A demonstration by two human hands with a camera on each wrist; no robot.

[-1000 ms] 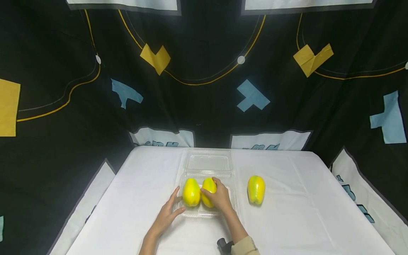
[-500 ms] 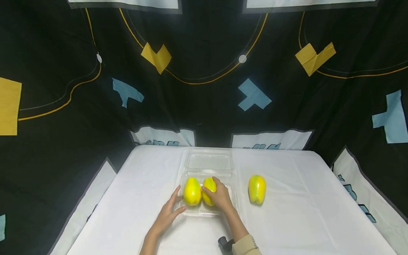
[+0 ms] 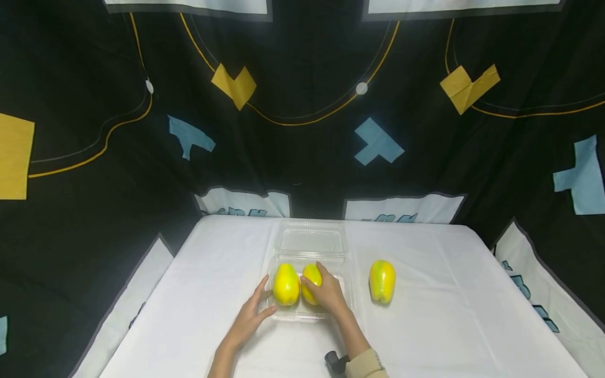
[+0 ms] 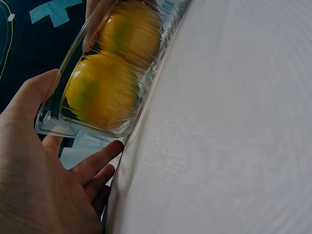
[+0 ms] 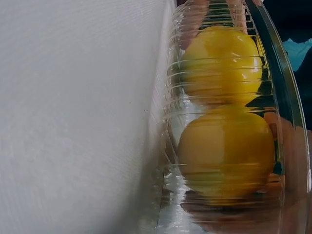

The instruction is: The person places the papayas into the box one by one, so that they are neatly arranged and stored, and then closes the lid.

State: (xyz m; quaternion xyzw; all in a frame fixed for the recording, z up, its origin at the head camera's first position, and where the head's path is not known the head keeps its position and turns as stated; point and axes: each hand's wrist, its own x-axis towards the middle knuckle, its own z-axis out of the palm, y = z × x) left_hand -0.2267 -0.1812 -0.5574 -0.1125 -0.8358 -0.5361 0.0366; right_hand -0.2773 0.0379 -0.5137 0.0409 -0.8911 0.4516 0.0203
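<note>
A clear plastic clamshell box (image 3: 290,315) lies open on the table, its lid (image 3: 310,237) folded back to the far side. Two glossy yellow-green fruits sit side by side in the base. My right hand (image 3: 327,289) reaches over the front rim and grips the right fruit (image 3: 310,283) between thumb and fingers. The left fruit (image 3: 286,284) stands between both hands. With spread fingers, my left hand (image 3: 248,314) touches the box's front left corner. In the left wrist view its thumb (image 4: 41,92) lies at the rim. The box wall (image 5: 170,141) fills much of the right wrist view.
A third yellow-green fruit (image 3: 382,281) lies right of the box on the white-covered table (image 3: 439,315). A small black object (image 3: 334,362) shows beside the right sleeve (image 3: 365,365). Black cloth (image 3: 302,163) with paper shapes hangs behind the table.
</note>
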